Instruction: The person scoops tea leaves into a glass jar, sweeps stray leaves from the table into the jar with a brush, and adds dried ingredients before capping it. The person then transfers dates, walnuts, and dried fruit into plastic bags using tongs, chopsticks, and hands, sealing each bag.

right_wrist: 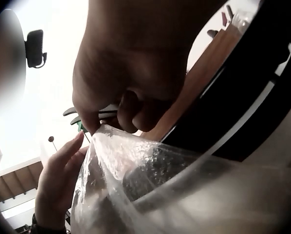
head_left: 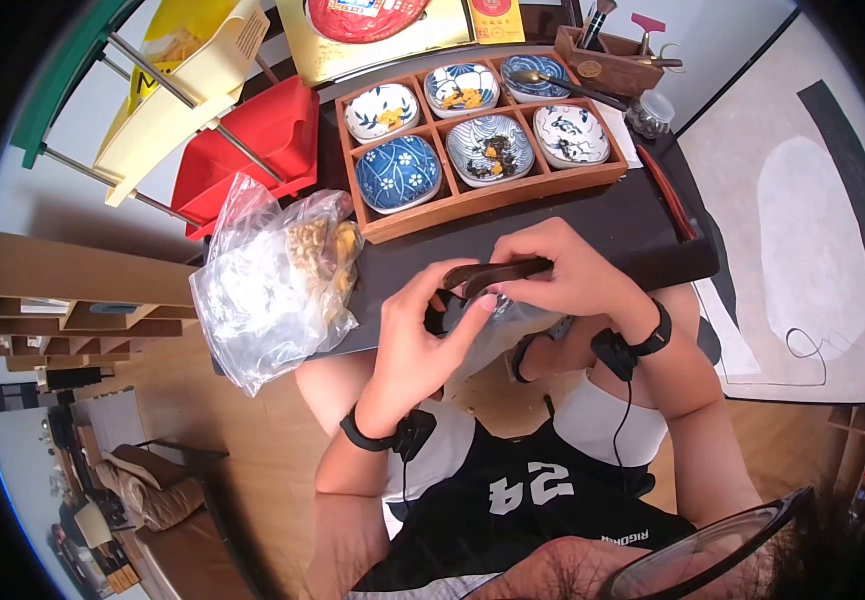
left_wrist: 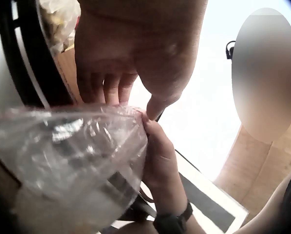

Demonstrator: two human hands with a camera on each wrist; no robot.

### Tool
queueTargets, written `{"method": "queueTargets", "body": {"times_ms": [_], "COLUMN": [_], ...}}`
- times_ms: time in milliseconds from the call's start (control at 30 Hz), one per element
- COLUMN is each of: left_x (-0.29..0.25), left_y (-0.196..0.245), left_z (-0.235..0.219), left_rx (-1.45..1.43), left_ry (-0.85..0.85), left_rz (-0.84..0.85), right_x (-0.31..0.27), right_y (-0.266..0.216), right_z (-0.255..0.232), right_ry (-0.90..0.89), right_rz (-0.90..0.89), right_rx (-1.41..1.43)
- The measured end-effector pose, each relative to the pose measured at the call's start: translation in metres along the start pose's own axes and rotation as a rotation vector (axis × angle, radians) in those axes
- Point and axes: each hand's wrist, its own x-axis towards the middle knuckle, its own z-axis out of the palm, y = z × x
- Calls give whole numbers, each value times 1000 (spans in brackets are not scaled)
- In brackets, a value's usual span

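Observation:
Both hands meet over the table's front edge at the mouth of a clear plastic bag (head_left: pixel 493 345), which hangs below them. My left hand (head_left: pixel 423 325) holds the bag's rim, its thumb pointing toward the other hand. With thumb and forefinger, my right hand (head_left: pixel 563 270) pinches the rim. Its curled fingers also grip a slim dark brown tool like a pair of tongs (head_left: pixel 498 272), whose two prongs show in the right wrist view. In the left wrist view the bag (left_wrist: pixel 77 156) spreads wide beneath the hands; its contents are blurred.
Behind the hands is a wooden divided tray (head_left: pixel 473 207) of patterned bowls, some holding dried pieces, with a spoon (head_left: pixel 553 82) across one. Another filled plastic bag (head_left: pixel 283 270) lies left, near a red bin (head_left: pixel 253 150). A glass jar (head_left: pixel 650 112) stands right.

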Motion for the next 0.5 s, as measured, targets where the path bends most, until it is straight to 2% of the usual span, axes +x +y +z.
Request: {"method": "queueTargets", "body": {"times_ms": [33,133,333,500], "left_x": [0,-3,-2,-1], "left_y": [-5,-20,-32,-32], "left_z": [1,7,11,10], "left_rx": [-83,-212,-274,-255], "left_ry": [-75,-88,-14,-45], "left_rz": [-63,-122,-49,-40], "right_x": [0,2,4,3], "right_y": [1,-2,-1,7], "right_z": [4,6,7,8], "right_ry": [16,39,59,86], "right_rz": [-7,-7,34,66], "right_rx": [19,34,25,48]}}
